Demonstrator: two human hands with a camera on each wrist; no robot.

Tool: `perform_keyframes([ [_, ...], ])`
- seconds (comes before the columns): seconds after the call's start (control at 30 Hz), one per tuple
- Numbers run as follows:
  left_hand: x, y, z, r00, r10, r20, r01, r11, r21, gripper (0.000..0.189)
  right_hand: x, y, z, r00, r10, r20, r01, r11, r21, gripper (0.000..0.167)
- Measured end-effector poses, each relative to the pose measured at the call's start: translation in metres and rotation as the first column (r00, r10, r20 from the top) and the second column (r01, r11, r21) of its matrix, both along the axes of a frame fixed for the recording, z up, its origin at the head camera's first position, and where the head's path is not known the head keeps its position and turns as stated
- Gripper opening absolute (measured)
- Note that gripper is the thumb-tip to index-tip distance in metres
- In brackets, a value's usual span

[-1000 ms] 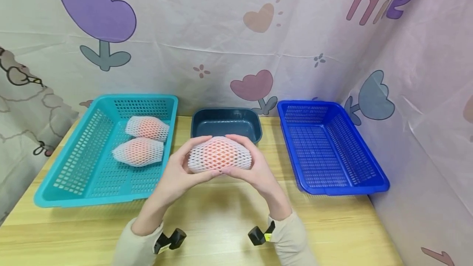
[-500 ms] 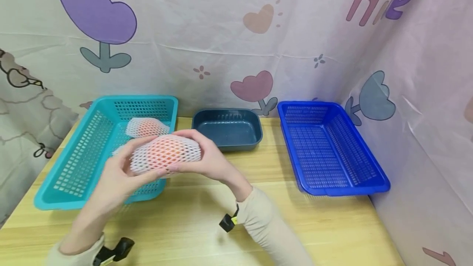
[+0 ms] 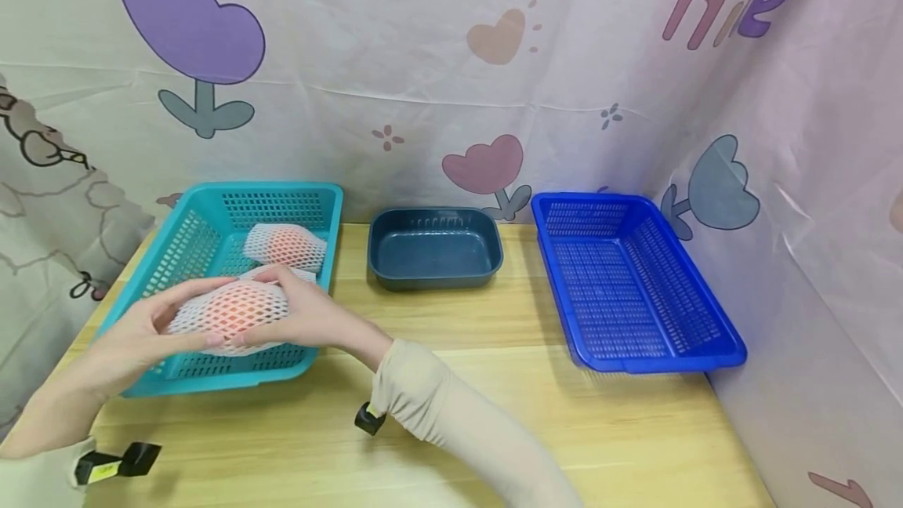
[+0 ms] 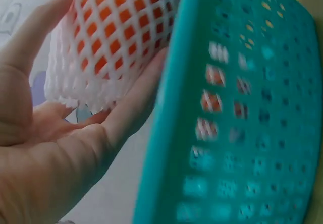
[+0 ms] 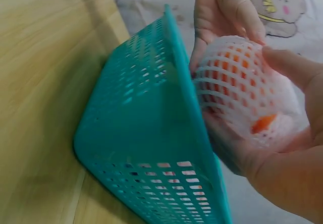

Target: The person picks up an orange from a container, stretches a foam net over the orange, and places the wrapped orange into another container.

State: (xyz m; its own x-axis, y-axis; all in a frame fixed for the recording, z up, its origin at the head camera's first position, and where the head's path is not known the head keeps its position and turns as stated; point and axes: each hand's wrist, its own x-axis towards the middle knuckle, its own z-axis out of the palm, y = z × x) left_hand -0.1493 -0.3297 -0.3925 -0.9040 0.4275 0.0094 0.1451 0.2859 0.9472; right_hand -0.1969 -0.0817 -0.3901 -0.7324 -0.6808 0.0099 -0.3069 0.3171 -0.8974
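Note:
Both hands grip one orange-coloured round fruit (image 3: pixel 229 312) in a white foam net, over the front part of the teal basket (image 3: pixel 275 187). My left hand (image 3: pixel 134 339) holds its left end and my right hand (image 3: pixel 305 316) its right end, thumbs on the near side. In the left wrist view the netted fruit (image 4: pixel 116 27) shows close beside the basket's rim. The right wrist view has orange peel showing at the net's open end. Inside the basket lies another netted fruit (image 3: pixel 285 247); a further one (image 3: pixel 302 276) is mostly hidden behind the right hand.
A small dark blue-green tub (image 3: pixel 436 284) stands at the middle back of the wooden table (image 3: pixel 451 382). To its right is a blue perforated basket (image 3: pixel 600 296). A printed cloth (image 3: pixel 395 30) hangs behind and along the right side.
Both hands have carried the netted fruit left from the table's middle, in front of the tub, to over the teal basket. They now cover much of the nearer fruit inside.

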Motion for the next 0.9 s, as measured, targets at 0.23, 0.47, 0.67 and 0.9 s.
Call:
perform_keyframes([
  [0.23, -0.008, -0.021, -0.018, 0.997, -0.058, 0.052, 0.07, 0.958, -0.277, 0.058, 0.004, -0.017, 0.0, 0.996, 0.046, 0.078, -0.063, 0.967, 0.246, 0.074],
  [0.47, -0.02, -0.026, -0.025, 0.959, -0.099, 0.265, 0.143, 0.978, -0.152, 0.059, 0.005, -0.027, -0.004, 0.988, -0.027, 0.153, -0.023, 0.948, 0.319, 0.074],
  [0.67, -0.026, -0.029, -0.032, 0.907, -0.081, 0.412, 0.131, 0.987, -0.097, 0.06, 0.008, -0.042, -0.011, 0.983, -0.075, 0.168, 0.008, 0.929, 0.37, 0.074],
  [0.9, -0.031, -0.02, -0.036, 0.923, -0.095, 0.373, 0.157, 0.978, -0.139, 0.063, 0.01, -0.051, -0.018, 0.991, -0.106, 0.076, 0.062, 0.894, 0.443, 0.081],
])
